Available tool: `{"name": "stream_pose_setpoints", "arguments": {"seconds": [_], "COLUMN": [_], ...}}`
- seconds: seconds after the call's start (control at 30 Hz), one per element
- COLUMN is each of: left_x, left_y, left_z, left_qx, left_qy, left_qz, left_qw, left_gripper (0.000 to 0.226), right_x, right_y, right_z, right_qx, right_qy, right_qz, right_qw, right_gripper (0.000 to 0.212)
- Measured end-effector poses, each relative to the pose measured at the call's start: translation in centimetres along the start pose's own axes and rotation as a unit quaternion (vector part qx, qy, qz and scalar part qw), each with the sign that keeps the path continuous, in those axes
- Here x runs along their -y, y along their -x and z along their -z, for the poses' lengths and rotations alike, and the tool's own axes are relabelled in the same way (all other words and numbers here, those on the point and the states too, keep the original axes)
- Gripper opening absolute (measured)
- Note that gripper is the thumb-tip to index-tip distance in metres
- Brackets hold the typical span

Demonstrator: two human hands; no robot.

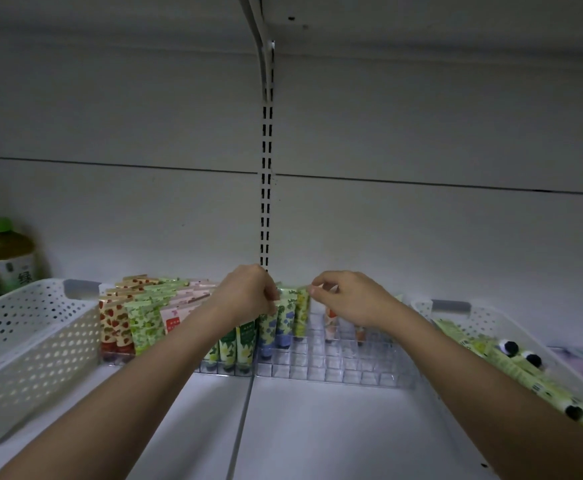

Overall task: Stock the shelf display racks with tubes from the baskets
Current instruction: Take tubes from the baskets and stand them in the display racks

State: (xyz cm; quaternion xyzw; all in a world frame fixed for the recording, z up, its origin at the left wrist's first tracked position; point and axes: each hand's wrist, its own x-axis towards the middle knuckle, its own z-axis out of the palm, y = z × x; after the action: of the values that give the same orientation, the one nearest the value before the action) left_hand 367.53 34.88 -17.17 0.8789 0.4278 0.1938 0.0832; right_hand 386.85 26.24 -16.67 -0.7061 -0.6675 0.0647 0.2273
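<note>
Right hand [347, 299] pinches the crimped top of a yellow-green tube [302, 315] at the far left of the clear rack [335, 368]; left hand [248, 296] curls round the blue-flowered tubes [276, 323] beside it. White basket [23, 341] sits left, another basket [484, 317] with spare tubes right. Light, squashy, probably slick: best held by the stiff crimp, cap down.

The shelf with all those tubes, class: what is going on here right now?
A person is stocking a clear display rack with tubes. The left hand grips a blue-flowered tube standing in the rack; the right hand pinches a yellow-green tube beside it. A white basket at right holds more tubes.
</note>
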Motion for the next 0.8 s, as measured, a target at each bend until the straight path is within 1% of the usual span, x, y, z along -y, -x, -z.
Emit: {"name": "stream_pose_setpoints", "arguments": {"seconds": [0.07, 0.17, 0.27, 0.5, 0.6, 0.8], "left_x": [-0.6, -2.2, -4.5, -10.3, -12.8, -17.7], "left_y": [0.2, 0.3, 0.1, -1.3, -1.8, -1.8], "left_z": [0.3, 0.6, 0.6, -1.3, -2.5, -4.9], "left_qx": [-0.022, -0.085, -0.101, -0.066, -0.056, -0.001], "left_qy": [0.0, 0.02, 0.037, 0.053, 0.071, 0.121], "left_qz": [-0.013, -0.025, -0.047, -0.105, -0.124, -0.164], "left_qw": [1.0, 0.996, 0.993, 0.991, 0.988, 0.979], "left_gripper": [0.017, 0.03, 0.037, 0.039, 0.038, 0.034], "right_x": [-0.3, -0.7, -1.5, -4.4, -6.0, -9.7], "right_y": [0.2, 0.8, 1.6, 5.0, 6.8, 11.0], "right_z": [0.5, 1.7, 3.5, 8.3, 10.0, 12.2], "right_qx": [0.005, -0.001, -0.025, -0.071, -0.087, -0.104], "right_qy": [0.005, 0.017, 0.022, 0.045, 0.038, 0.015], "right_qz": [-0.011, -0.019, -0.02, -0.043, -0.059, -0.107], "right_qw": [1.0, 1.0, 0.999, 0.996, 0.994, 0.989], "right_gripper": [0.048, 0.051, 0.046, 0.04, 0.035, 0.028]}}
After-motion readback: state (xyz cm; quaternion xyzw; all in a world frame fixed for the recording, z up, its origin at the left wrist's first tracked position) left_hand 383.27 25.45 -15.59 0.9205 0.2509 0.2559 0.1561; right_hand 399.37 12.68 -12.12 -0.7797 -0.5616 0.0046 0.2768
